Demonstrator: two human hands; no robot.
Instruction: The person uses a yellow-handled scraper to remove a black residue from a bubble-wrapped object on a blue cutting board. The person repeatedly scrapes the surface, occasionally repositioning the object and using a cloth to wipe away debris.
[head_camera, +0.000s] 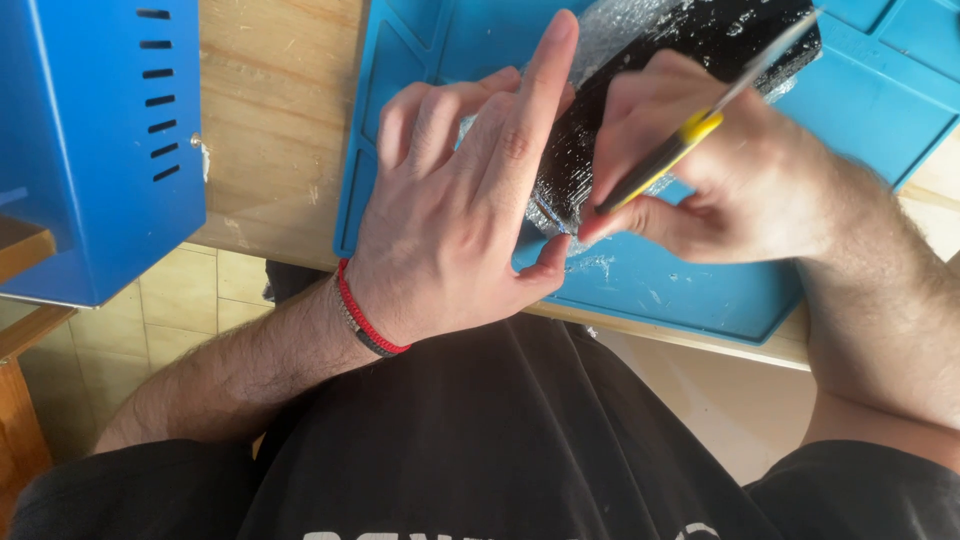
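On the blue mat (700, 300), the left hand (455, 215) presses flat on the wrapped black slab (600, 110), fingers spread, while the right hand (720, 170), closed around the yellow-handled blade (690, 135), wants shallow, away-angled strokes.

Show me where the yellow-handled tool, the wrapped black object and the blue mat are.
yellow-handled tool (690, 135), head view, on its yellow handle section.
wrapped black object (700, 30), head view, on its plastic-covered top face.
blue mat (860, 110), head view, on a bare part at right.
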